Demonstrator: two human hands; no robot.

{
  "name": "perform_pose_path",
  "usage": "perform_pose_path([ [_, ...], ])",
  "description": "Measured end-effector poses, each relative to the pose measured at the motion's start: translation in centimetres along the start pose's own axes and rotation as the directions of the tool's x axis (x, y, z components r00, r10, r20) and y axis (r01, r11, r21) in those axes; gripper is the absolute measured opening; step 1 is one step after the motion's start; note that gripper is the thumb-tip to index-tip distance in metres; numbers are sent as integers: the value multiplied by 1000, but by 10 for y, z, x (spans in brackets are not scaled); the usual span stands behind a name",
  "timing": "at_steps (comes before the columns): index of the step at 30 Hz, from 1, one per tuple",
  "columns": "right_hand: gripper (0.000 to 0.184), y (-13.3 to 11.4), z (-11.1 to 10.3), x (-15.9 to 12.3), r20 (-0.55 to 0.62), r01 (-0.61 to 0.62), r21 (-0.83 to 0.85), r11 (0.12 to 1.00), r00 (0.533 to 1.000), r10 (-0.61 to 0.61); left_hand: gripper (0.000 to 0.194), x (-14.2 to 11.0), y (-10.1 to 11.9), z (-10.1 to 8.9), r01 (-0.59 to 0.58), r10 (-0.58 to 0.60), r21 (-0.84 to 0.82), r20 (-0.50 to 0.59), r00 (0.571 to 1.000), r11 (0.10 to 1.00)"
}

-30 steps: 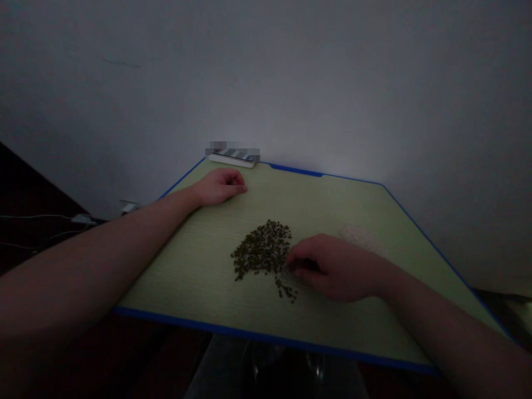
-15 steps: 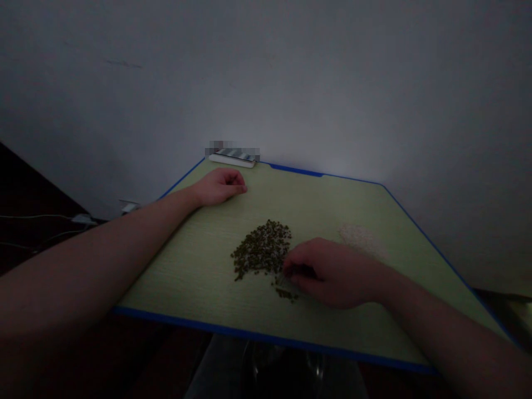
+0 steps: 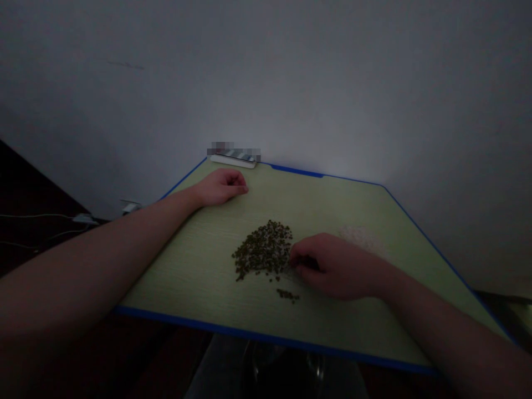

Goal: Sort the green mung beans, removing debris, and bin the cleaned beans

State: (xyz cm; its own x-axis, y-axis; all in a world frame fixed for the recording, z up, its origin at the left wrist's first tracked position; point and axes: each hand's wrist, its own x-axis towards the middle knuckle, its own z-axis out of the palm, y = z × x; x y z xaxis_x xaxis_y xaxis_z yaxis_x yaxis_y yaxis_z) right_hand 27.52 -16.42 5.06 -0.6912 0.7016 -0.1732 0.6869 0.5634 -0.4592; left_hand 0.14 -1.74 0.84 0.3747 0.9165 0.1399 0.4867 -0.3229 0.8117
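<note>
A pile of small dark green beans mixed with pale grains (image 3: 261, 249) lies in the middle of the yellow-green table (image 3: 195, 288). At the pile's right edge is my right hand (image 3: 332, 266), its thumb and fingers curled together toward the grains. What its fingertips hold, if anything, is too small and dark to make out. A little cluster of green beans (image 3: 287, 295) lies apart, in front of the pile. Behind my right hand spreads a heap of whitish grains (image 3: 361, 235) that look like rice. My left hand (image 3: 220, 187) rests farther back on the left, fingers loosely curled in, with nothing visible in them.
A white flat device (image 3: 233, 160), partly blurred out, stands at the table's back left corner against the grey wall (image 3: 291, 83). Blue edging (image 3: 249, 332) runs round the tabletop. Below the front edge a dark shiny vessel (image 3: 285, 371) sits at my lap. White cables (image 3: 37, 216) are at the left.
My right hand dipped toward the front and left, then drew back up to the pile's edge. The loose beans in front now sit closer together, apart from the pile. My left hand stayed put.
</note>
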Motion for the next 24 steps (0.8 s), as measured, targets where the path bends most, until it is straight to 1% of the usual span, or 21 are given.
perform_pose_path([
  [3, 18, -3, 0, 3, -5, 38, -12, 999, 999, -38, 18, 0, 0, 0, 2, -2, 4, 5, 1000, 1000],
  [7, 15, -7, -1, 4, 31, 94, -14, 996, 995, -93, 18, 0, 0, 0, 7, -7, 4, 6, 1000, 1000],
  [10, 14, -9, 0, 3, 32, 99, -30, 995, 995, -98, 19, 0, 2, 0, 13, -13, 2, 7, 1000, 1000],
  [16, 13, -16, 2, 8, -13, 87, -117, 989, 996, -89, 18, 0, 2, 0, 15, -15, -2, -4, 1000, 1000],
  [19, 13, -21, 2, 11, 25, 123, -144, 982, 992, -121, 19, 1, -1, 0, 16, -16, -2, 1, 1000, 1000],
  [21, 14, -24, 1, 11, 58, 153, -132, 979, 988, -146, 19, 2, -2, 0, 17, -17, -5, 4, 1000, 1000],
  [24, 15, -25, 1, 10, 91, 162, -111, 981, 984, -152, 19, 2, -3, 0, 13, -13, -7, 0, 1000, 1000],
])
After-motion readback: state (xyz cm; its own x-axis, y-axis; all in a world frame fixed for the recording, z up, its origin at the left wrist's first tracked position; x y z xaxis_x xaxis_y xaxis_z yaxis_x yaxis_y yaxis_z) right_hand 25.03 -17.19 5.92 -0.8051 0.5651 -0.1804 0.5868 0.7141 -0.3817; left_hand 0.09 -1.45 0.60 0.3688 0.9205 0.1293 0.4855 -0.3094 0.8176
